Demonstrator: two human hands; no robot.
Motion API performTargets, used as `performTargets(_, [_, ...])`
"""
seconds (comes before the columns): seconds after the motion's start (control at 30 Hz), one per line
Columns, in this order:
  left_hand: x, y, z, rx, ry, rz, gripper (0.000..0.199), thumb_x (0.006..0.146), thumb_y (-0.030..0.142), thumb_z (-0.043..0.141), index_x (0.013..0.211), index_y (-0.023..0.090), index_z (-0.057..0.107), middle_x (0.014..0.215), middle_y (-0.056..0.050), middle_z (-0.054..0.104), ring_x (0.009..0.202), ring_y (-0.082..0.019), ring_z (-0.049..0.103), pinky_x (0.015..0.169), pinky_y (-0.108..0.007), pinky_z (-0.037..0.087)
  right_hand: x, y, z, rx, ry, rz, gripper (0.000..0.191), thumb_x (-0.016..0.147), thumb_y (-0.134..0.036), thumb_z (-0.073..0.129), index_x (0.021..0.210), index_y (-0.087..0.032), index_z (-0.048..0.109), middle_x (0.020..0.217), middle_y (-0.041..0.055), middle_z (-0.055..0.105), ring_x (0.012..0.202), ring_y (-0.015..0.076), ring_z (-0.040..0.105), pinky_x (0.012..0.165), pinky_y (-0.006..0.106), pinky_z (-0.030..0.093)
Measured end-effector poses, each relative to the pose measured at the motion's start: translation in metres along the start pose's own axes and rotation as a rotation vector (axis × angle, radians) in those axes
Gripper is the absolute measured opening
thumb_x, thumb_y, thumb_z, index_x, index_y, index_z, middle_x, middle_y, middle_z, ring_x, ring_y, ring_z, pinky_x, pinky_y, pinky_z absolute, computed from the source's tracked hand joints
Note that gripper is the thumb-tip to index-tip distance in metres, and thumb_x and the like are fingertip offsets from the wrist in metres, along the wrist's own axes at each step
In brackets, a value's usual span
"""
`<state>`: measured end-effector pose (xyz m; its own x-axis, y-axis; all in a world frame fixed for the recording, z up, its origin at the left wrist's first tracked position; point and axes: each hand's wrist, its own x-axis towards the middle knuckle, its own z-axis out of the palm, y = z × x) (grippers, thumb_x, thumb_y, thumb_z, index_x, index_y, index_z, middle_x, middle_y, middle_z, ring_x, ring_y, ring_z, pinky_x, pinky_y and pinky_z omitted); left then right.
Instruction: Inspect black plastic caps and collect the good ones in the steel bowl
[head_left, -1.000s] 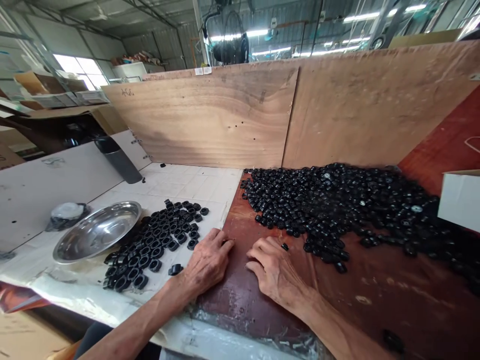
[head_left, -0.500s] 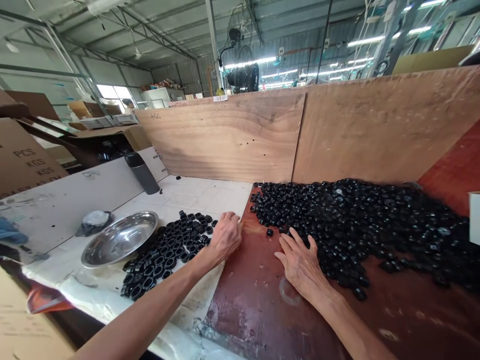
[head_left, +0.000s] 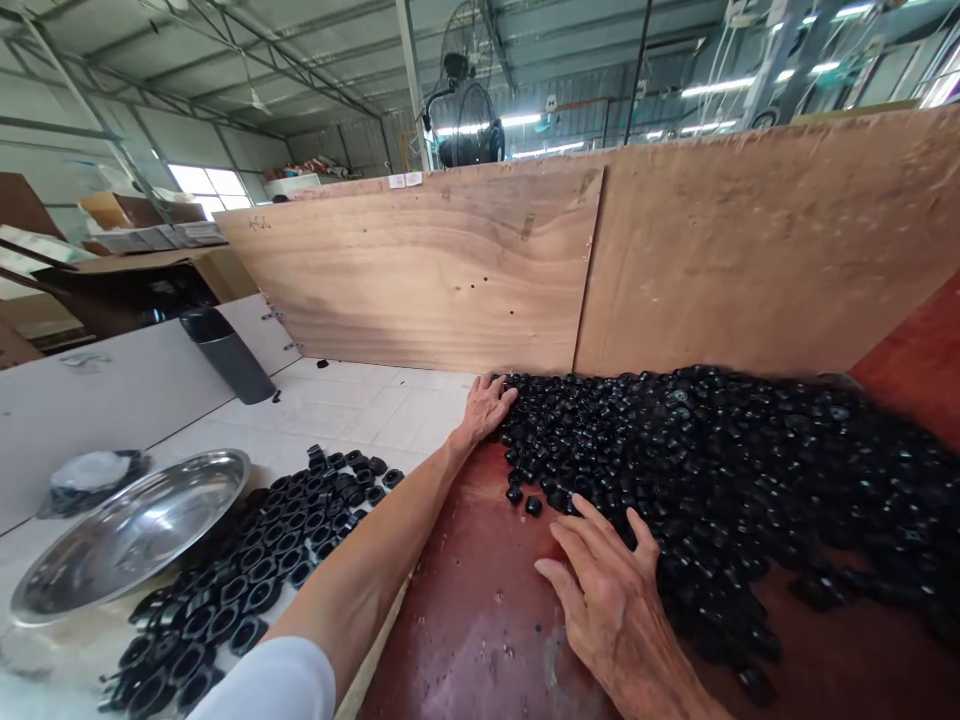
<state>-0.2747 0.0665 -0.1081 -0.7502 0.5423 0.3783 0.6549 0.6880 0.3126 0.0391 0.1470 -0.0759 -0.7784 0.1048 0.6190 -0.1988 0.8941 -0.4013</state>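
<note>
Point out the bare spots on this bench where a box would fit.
Free: the white tiles between the grey cylinder, the plywood wall and the small ring group; the red board between the forearm and the right hand. Crowded: the big black pile, where the left hand rests.

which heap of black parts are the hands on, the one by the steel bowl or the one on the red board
The big heap on the red board: left hand touches its far edge, right hand its near edge. The smaller heap beside the steel bowl lies untouched.
</note>
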Motion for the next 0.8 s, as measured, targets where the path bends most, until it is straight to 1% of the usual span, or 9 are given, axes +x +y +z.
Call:
performTargets(0.1, [0.022,-0.009,0.006,-0.006,-0.09,0.177,0.028,0.101,0.03,0.047,0.121,0.018,0.065,0.139,-0.008,0.058,0.141,-0.024,0.036,0.122,-0.042,0.022,-0.003,0.002,0.002,-0.005,-0.019,-0.009,0.02,0.091,-0.023,0.063,0.11,-0.025,0.06,0.112,-0.0026,0.071,0.119,0.027,0.062,0.115,0.049,0.01])
performTargets(0.17, [0.031,-0.011,0.009,-0.001,-0.135,0.246,0.026,0.101,0.025,0.046,0.116,0.021,0.067,0.136,-0.006,0.06,0.139,-0.024,0.037,0.12,-0.044,0.023,-0.006,0.004,0.004,-0.006,-0.061,-0.002,0.023,0.09,-0.022,0.064,0.112,-0.026,0.059,0.114,-0.0028,0.071,0.121,0.0257,0.06,0.116,0.048,0.008])
performTargets(0.23, [0.034,-0.011,0.01,0.007,-0.154,0.263,0.026,0.101,0.022,0.044,0.114,0.02,0.068,0.135,-0.007,0.06,0.135,-0.025,0.041,0.116,-0.047,0.026,-0.008,0.003,0.005,0.01,-0.109,0.014,0.023,0.09,-0.021,0.063,0.112,-0.027,0.058,0.114,-0.003,0.07,0.123,0.0249,0.059,0.116,0.048,0.008])
performTargets(0.3, [0.032,-0.008,0.007,0.015,-0.158,0.246,0.026,0.101,0.021,0.044,0.111,0.019,0.068,0.129,-0.009,0.062,0.128,-0.027,0.045,0.113,-0.049,0.029,-0.008,0.001,0.004,0.038,-0.104,0.048,0.02,0.09,-0.022,0.064,0.109,-0.026,0.06,0.111,-0.0029,0.071,0.121,0.025,0.059,0.115,0.049,0.009])
performTargets(0.37, [0.027,-0.004,0.003,0.02,-0.148,0.202,0.026,0.101,0.021,0.043,0.105,0.018,0.069,0.12,-0.01,0.064,0.121,-0.027,0.049,0.111,-0.048,0.03,-0.007,-0.001,0.004,0.063,-0.095,0.082,0.018,0.09,-0.021,0.063,0.108,-0.026,0.061,0.108,-0.0022,0.071,0.12,0.0253,0.06,0.115,0.05,0.01])
performTargets(0.47, [0.012,0.006,-0.007,0.018,-0.13,0.132,0.024,0.1,0.023,0.045,0.098,0.021,0.069,0.114,-0.009,0.065,0.116,-0.024,0.051,0.109,-0.044,0.032,-0.007,-0.004,0.002,0.087,-0.085,0.119,0.016,0.091,-0.019,0.063,0.106,-0.025,0.063,0.104,-0.0016,0.071,0.118,0.0255,0.06,0.116,0.051,0.011])
performTargets(0.57, [-0.009,0.019,-0.017,0.01,-0.114,0.073,0.024,0.1,0.026,0.046,0.098,0.021,0.069,0.111,-0.006,0.066,0.113,-0.022,0.052,0.107,-0.041,0.033,-0.006,-0.006,0.001,0.112,-0.075,0.137,0.015,0.089,-0.02,0.067,0.103,-0.024,0.063,0.102,-0.0017,0.07,0.118,0.0255,0.059,0.115,0.051,0.012])
performTargets(0.7, [-0.047,0.041,-0.028,0.005,-0.088,0.016,0.025,0.099,0.024,0.047,0.093,0.022,0.07,0.104,-0.005,0.068,0.11,-0.021,0.054,0.105,-0.039,0.033,-0.003,-0.008,-0.004,0.135,-0.065,0.127,0.01,0.087,-0.017,0.067,0.095,-0.023,0.063,0.097,-0.0017,0.068,0.114,0.0243,0.059,0.113,0.05,0.015])
performTargets(0.8, [-0.079,0.061,-0.034,0.014,-0.039,-0.044,0.026,0.099,0.024,0.048,0.085,0.021,0.07,0.099,-0.006,0.069,0.108,-0.023,0.055,0.102,-0.04,0.033,0.001,-0.015,-0.011,0.127,-0.057,0.097,0.013,0.089,-0.016,0.065,0.1,-0.022,0.063,0.102,0.0004,0.067,0.113,0.0235,0.058,0.113,0.051,0.017])
